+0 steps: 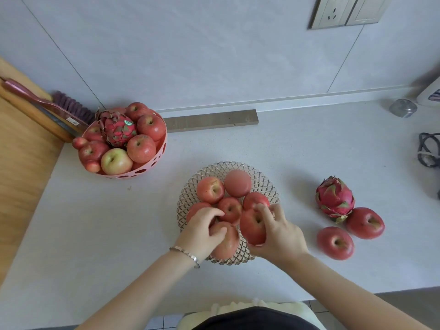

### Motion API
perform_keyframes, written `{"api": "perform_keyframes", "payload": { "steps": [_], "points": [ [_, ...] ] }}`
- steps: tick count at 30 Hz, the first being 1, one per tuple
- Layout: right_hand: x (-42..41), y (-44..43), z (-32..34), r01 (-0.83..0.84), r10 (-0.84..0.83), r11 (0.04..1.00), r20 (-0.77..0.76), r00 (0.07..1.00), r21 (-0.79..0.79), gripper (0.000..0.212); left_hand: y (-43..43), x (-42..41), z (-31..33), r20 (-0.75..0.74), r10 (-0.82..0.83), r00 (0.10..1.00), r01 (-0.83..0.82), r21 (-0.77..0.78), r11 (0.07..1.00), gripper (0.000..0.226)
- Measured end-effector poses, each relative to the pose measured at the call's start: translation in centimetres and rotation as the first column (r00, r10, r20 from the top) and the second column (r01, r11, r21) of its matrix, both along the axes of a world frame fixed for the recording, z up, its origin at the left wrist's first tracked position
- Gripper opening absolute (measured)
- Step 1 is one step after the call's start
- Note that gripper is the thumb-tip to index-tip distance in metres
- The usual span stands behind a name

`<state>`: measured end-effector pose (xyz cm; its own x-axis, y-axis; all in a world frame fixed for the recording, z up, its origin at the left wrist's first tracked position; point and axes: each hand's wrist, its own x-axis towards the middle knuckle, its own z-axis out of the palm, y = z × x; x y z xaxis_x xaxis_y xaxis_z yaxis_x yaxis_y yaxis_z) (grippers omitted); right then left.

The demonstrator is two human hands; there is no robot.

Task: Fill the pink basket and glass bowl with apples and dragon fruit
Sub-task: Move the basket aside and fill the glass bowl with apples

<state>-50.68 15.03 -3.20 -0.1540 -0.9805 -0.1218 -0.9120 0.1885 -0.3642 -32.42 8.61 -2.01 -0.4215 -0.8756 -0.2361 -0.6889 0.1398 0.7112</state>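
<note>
The glass bowl (262, 182) sits mid-counter with several red apples in it. My left hand (202, 229) grips an apple (226, 244) at the bowl's near rim. My right hand (278, 232) holds another apple (252, 227) over the bowl's near right side. The pink basket (152, 163) at the back left is heaped with apples and one dragon fruit (117, 128). A second dragon fruit (334, 198) and two loose apples (365, 222) (335, 242) lie on the counter to the right of the bowl.
A wooden board (21, 163) with a knife (42, 108) and a brush lies at the left. A grey strip (212, 120) runs along the wall. A small jar (402, 108) and a cable (428, 151) sit at the far right. The counter's front edge is near my body.
</note>
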Motion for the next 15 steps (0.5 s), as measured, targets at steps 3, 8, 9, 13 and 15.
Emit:
{"api": "perform_keyframes", "payload": {
  "steps": [3, 8, 9, 13, 15],
  "points": [
    [1.1, -0.3, 0.0, -0.040, 0.041, 0.999, -0.050, 0.998, 0.016, 0.081, 0.9, 0.3, -0.9, 0.086, -0.165, 0.983, 0.171, -0.063, 0.983, 0.035],
    [0.7, -0.3, 0.0, -0.081, 0.097, 0.990, -0.145, 0.985, 0.112, 0.088, 1.6, 0.2, -1.9, 0.245, -0.252, 0.936, 0.287, -0.117, 0.951, 0.055],
    [0.5, -0.2, -0.3, -0.108, 0.132, 0.980, -0.142, 0.981, 0.166, 0.086, 1.7, 0.0, -2.0, 0.287, -0.273, 0.918, 0.318, -0.124, 0.940, 0.059],
    [0.3, 0.4, -0.8, -0.130, 0.150, 0.971, -0.089, 0.985, 0.202, 0.081, 1.8, -0.3, -2.4, 0.332, -0.271, 0.903, 0.334, -0.149, 0.931, 0.060],
    [0.6, 0.7, -0.9, -0.155, 0.171, 0.969, -0.068, 0.983, 0.194, 0.081, 2.0, -0.4, -2.7, 0.312, -0.250, 0.917, 0.307, -0.146, 0.941, 0.060]
  ]
}}
